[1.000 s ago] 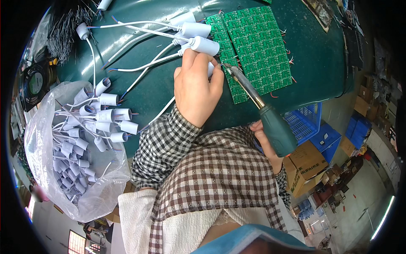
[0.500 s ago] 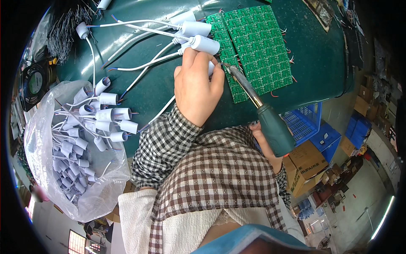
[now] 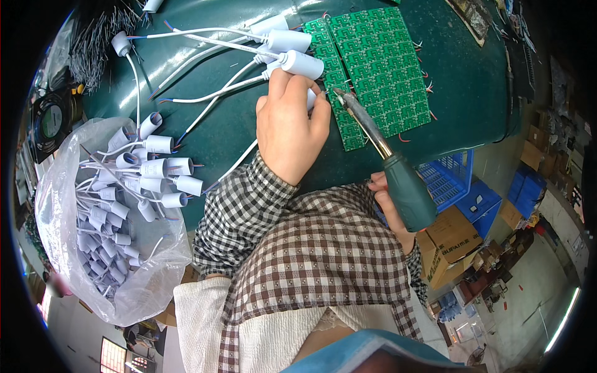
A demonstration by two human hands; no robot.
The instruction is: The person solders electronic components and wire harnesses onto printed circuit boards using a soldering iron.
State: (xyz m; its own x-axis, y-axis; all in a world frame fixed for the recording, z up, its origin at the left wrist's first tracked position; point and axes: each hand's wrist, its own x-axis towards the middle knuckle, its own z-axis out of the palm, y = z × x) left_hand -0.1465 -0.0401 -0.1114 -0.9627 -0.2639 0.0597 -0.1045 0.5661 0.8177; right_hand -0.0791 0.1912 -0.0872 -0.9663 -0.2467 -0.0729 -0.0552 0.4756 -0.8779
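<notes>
My left hand (image 3: 291,127) is closed around a white plastic cylinder (image 3: 311,98) like a lamp socket, pinched at the left edge of the green circuit boards (image 3: 379,68). A white cable (image 3: 239,165) trails down from under this hand. My right hand (image 3: 390,208), mostly hidden behind the thick green handle, grips a soldering iron (image 3: 407,193). The iron's metal tip points up and left, over the narrow board strip (image 3: 333,74), a little apart from my left fingertips. Several more white sockets with cables (image 3: 301,64) lie just beyond my left hand.
A clear plastic bag (image 3: 168,248) full of white sockets lies at the left of the green tabletop (image 3: 466,93). Dark thin wires (image 3: 99,50) are bundled at the far left, near a black fan (image 3: 53,121). Blue crates (image 3: 448,180) and a cardboard box (image 3: 451,239) stand below the table's right side.
The soldering iron has shifted slightly right, its tip drawing away from my left fingertips. My right hand has moved a little with it; my left hand stays nearly still.
</notes>
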